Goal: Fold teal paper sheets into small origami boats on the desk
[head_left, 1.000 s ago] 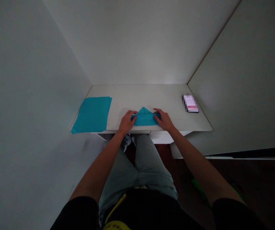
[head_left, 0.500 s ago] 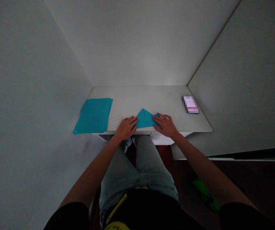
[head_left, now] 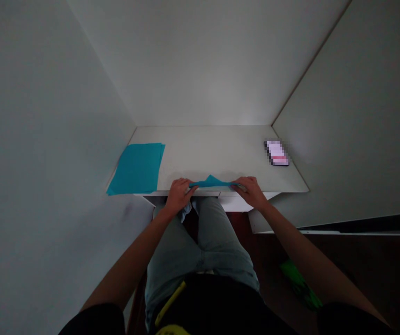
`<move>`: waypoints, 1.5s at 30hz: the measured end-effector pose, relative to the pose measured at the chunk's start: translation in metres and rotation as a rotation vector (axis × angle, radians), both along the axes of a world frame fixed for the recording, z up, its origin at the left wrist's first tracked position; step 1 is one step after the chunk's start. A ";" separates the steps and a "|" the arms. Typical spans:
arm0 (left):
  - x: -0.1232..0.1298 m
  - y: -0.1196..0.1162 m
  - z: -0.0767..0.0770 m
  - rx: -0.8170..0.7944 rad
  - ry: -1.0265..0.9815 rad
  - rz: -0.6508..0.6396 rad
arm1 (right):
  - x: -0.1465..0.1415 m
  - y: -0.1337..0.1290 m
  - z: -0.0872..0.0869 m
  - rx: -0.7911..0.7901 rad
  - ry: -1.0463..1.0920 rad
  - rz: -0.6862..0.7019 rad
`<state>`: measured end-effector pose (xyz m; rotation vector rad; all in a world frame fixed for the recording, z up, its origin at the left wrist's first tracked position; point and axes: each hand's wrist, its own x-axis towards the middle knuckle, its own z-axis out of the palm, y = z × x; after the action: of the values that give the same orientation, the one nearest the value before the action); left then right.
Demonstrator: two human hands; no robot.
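White desk boxed in by pale walls at the back and both sides. Folded teal paper sits centred on the front edge of the desk, seen nearly edge-on: a narrow flat band with a small triangular peak rising at its middle. Several folds are done, though the exact count can't be read from this angle. Left hand is on the band's left end, right hand on its right end. Fingers on both hands are closed over the paper, gripping the ends; thumbs can't be made out. Stack of flat teal paper sheets lies unfolded at the front-left corner of the desk, well apart from both hands. Pixelated flat object, probably a phone, lies near the right wall, toward the back-right corner. Below the desk: person's light denim jeans, plus a bright green item on the dark floor.
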<state>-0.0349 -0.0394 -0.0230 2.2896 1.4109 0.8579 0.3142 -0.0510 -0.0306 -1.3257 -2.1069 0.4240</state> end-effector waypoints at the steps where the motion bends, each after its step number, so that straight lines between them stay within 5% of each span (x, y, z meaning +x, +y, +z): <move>1: 0.002 0.006 0.005 -0.015 -0.076 0.015 | -0.001 0.005 0.006 -0.022 0.090 -0.032; 7: 0.013 0.055 0.028 -0.178 -0.211 0.149 | -0.004 0.056 0.018 -0.150 0.477 -0.146; 12: 0.019 0.067 0.017 -0.246 -0.025 0.204 | -0.007 0.071 -0.007 -0.166 0.240 -0.178; 17: 0.018 0.055 -0.001 -0.074 0.025 0.305 | -0.009 0.062 -0.020 0.113 -0.069 -0.156; 19: 0.012 0.051 -0.006 0.006 0.047 0.242 | -0.006 0.057 -0.019 0.139 -0.160 -0.021; 25: -0.022 0.036 -0.016 0.022 0.165 -0.234 | 0.018 0.033 -0.013 0.089 -0.249 0.225; 30: -0.041 0.028 -0.018 0.007 0.226 -0.355 | 0.037 0.024 -0.011 0.024 -0.240 0.335; 39: -0.025 0.045 -0.005 -0.087 0.182 -0.302 | 0.021 0.032 -0.013 -0.027 -0.118 0.192; 45: -0.007 0.069 0.009 -0.313 0.181 -0.048 | 0.023 0.053 -0.022 -0.019 -0.184 0.023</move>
<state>-0.0415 0.0300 -0.0139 2.1896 1.4403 0.3887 0.3373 0.0016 -0.0526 -1.3986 -2.2756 0.3434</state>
